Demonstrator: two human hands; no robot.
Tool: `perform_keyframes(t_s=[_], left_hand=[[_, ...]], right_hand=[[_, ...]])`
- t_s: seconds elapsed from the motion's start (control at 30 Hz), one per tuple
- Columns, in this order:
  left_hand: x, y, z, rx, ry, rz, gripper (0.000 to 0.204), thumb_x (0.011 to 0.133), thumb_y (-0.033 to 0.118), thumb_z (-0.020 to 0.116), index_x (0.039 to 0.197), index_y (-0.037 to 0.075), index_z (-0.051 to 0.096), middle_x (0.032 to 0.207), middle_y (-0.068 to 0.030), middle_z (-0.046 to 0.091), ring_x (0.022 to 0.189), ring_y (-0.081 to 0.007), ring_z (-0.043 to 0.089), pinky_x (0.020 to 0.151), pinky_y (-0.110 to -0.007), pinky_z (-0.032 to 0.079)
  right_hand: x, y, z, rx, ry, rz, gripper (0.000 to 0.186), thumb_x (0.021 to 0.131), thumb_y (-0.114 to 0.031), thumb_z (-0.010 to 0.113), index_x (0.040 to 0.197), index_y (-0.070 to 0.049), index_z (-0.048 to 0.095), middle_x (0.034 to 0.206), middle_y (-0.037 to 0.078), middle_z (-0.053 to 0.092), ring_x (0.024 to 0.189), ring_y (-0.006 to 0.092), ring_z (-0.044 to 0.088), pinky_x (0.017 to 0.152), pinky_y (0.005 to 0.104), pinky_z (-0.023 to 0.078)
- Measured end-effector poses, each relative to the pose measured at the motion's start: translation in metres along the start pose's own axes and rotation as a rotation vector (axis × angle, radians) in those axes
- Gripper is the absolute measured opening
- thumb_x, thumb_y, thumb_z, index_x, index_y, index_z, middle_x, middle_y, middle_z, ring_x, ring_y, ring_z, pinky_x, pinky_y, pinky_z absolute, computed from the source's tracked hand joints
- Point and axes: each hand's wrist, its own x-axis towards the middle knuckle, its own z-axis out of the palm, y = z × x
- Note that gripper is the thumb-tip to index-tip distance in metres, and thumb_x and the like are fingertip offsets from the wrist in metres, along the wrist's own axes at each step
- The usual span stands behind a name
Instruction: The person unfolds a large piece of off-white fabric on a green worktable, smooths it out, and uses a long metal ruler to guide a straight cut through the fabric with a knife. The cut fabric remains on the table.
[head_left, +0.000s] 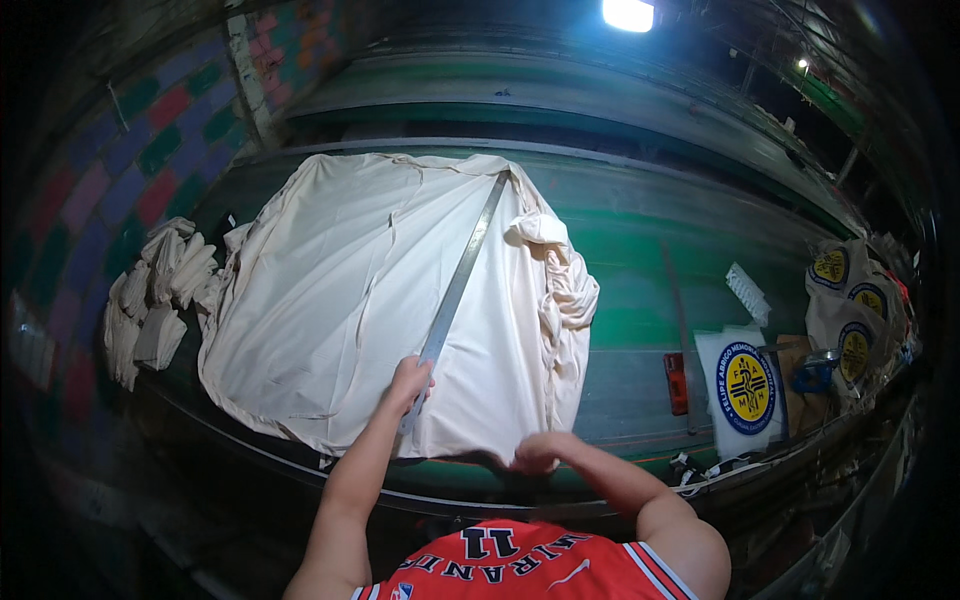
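A large cream cloth [310,290] lies spread over the green table, its right side bunched into thick folds. Across it runs a long metal ruler [462,275], slanting from the far edge down toward me. My left hand [410,383] is wrapped round the near part of this ruler. At the cloth's near right corner, my right hand [540,452] is closed on the fabric edge, its fingertips partly hidden. Loose strings or thin strips lie on the cloth's middle.
Folded cream cloths [160,290] are stacked at the left. On the right are a red tool-like object [676,384], a sheet with a round blue-and-yellow emblem [745,388], a white strip [748,294] and emblem-printed cloth pieces [852,310]. The green table [640,220] reaches rightward.
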Motion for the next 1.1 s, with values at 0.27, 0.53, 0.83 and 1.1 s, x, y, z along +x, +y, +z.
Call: perform_keyframes(t_s=[0.27, 0.53, 0.83, 1.1], left_hand=[[-0.032, -0.021, -0.001, 0.036, 0.028, -0.003, 0.026, 0.098, 0.023, 0.053, 0.097, -0.002, 0.058, 0.069, -0.0078, 0.058, 0.049, -0.0155, 0.054, 0.042, -0.032, 0.044], [-0.118, -0.066, 0.002, -0.136, 0.048, 0.061, 0.023, 0.099, 0.022, 0.053, 0.087, 0.002, 0.055, 0.067, -0.0043, 0.053, 0.051, -0.013, 0.055, 0.04, -0.029, 0.045], [-0.125, -0.067, 0.003, -0.215, 0.069, 0.08, 0.02, 0.099, 0.021, 0.052, 0.087, 0.004, 0.053, 0.07, -0.0035, 0.053, 0.052, -0.012, 0.054, 0.04, -0.028, 0.045], [-0.099, -0.039, 0.019, -0.232, 0.074, 0.083, 0.021, 0.099, 0.021, 0.052, 0.086, 0.005, 0.053, 0.069, -0.0035, 0.052, 0.051, -0.0114, 0.052, 0.04, -0.027, 0.044]], right_hand=[[-0.029, 0.061, -0.045, 0.547, 0.637, -0.143, 0.044, 0.08, -0.014, 0.061, 0.123, -0.004, 0.062, 0.095, 0.019, 0.071, 0.082, 0.0311, 0.069, 0.074, 0.0414, 0.054], [-0.007, 0.112, -0.114, 0.369, 1.4, 0.226, 0.04, 0.082, -0.018, 0.068, 0.118, -0.001, 0.063, 0.126, 0.024, 0.054, 0.118, 0.0392, 0.055, 0.099, 0.0431, 0.046], [0.025, 0.129, -0.121, 0.23, 1.299, 0.416, 0.054, 0.081, -0.016, 0.069, 0.131, -0.004, 0.055, 0.149, 0.031, 0.029, 0.128, 0.0473, 0.044, 0.107, 0.048, 0.041], [0.021, 0.133, -0.119, 0.25, 1.239, 0.399, 0.053, 0.083, -0.021, 0.068, 0.131, -0.004, 0.056, 0.15, 0.033, 0.029, 0.131, 0.0487, 0.041, 0.108, 0.0489, 0.039]])
